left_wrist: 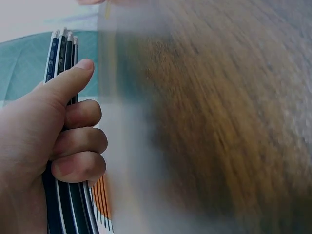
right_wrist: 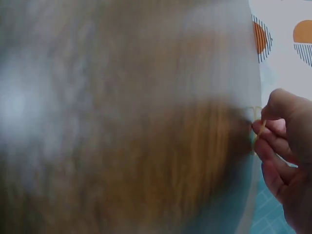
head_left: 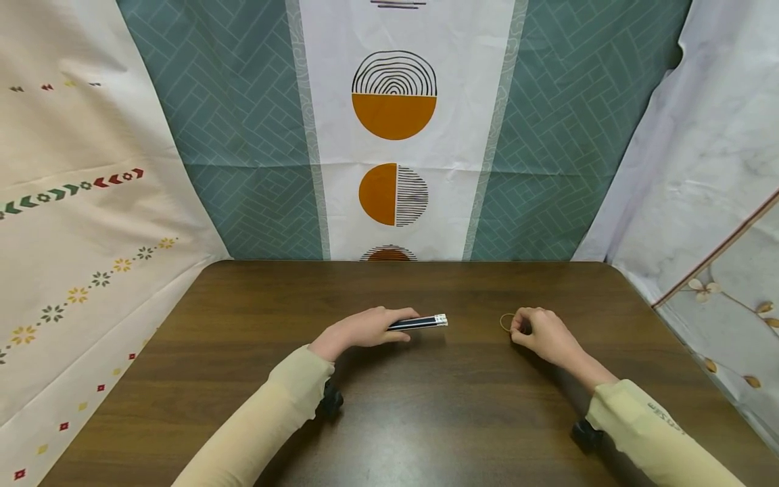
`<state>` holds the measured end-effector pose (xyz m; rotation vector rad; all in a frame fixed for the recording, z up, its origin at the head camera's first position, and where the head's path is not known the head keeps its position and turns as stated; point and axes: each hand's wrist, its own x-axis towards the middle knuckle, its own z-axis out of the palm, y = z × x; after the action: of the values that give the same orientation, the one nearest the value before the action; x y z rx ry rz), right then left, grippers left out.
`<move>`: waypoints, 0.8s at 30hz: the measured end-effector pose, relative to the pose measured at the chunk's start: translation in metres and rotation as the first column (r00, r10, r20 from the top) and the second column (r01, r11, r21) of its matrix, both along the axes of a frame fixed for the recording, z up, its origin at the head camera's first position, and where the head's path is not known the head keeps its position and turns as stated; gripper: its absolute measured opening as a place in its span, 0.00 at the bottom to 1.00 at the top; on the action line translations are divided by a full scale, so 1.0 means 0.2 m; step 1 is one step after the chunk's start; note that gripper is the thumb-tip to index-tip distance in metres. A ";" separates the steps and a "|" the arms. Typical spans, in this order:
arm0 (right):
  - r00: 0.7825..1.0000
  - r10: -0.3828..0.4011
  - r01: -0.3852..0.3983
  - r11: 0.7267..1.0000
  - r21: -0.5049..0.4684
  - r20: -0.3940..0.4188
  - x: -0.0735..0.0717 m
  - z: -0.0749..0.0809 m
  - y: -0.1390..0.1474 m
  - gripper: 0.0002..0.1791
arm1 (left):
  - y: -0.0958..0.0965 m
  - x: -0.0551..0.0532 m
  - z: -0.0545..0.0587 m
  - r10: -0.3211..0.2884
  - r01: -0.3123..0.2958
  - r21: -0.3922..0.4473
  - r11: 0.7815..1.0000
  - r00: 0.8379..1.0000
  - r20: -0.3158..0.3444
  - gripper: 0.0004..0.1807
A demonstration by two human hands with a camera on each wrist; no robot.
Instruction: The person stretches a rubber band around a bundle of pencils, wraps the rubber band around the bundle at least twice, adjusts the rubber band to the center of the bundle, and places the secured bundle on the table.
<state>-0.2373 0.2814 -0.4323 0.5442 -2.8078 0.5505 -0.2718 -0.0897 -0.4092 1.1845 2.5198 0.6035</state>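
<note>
Left hand [head_left: 365, 328] has a solid grip on a bunch of dark, white-striped pencils [head_left: 426, 322], fingers curled right round them and thumb lying across the bundle. Silvery tips poke out past the fingers, pointing toward the right hand [head_left: 548, 335] in the head view. That one's pinching a thin yellowish rubber band [head_left: 501, 321] between thumb and fingers, with part of the loop sticking out on the pencil side. Band and pencils are apart, with bare brown wood surface [head_left: 456, 419] between them. Both hands are over its far half, near the teal-and-white cloth [head_left: 262, 101]. Wrist views are pretty blurry on the wood, fwiw.
</note>
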 end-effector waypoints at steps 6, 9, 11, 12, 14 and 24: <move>0.997 0.047 -0.042 0.996 -0.082 0.057 -0.01 0.00 -0.02 0.07 | 0.00 -0.01 -0.01 0.009 -0.009 -0.016 1.000 1.000 -0.009 0.21; 0.989 0.062 -0.045 0.991 -0.123 0.137 0.00 0.00 -0.02 0.06 | 0.00 -0.01 -0.01 0.013 -0.013 -0.022 1.000 1.000 -0.011 0.21; 0.982 0.069 -0.046 0.990 -0.130 0.176 0.01 0.00 -0.02 0.05 | 0.00 -0.01 -0.01 0.016 -0.016 -0.019 1.000 1.000 -0.005 0.21; 0.980 0.075 -0.051 0.990 -0.133 0.186 0.01 0.00 -0.02 0.05 | 0.01 -0.01 -0.01 0.016 -0.016 -0.017 1.000 1.000 -0.002 0.20; 0.977 0.092 -0.068 0.989 -0.129 0.190 0.02 0.00 -0.02 0.06 | 0.01 0.00 0.00 0.015 -0.015 -0.016 1.000 1.000 0.002 0.20; 0.985 0.043 -0.030 0.996 -0.083 0.165 0.03 0.00 0.00 0.08 | 0.04 0.01 0.01 0.013 -0.013 -0.026 1.000 1.000 -0.004 0.20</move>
<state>-0.2323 0.2806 -0.4318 0.5590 -2.9212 0.7450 -0.2702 -0.0815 -0.4070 1.1621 2.5323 0.5701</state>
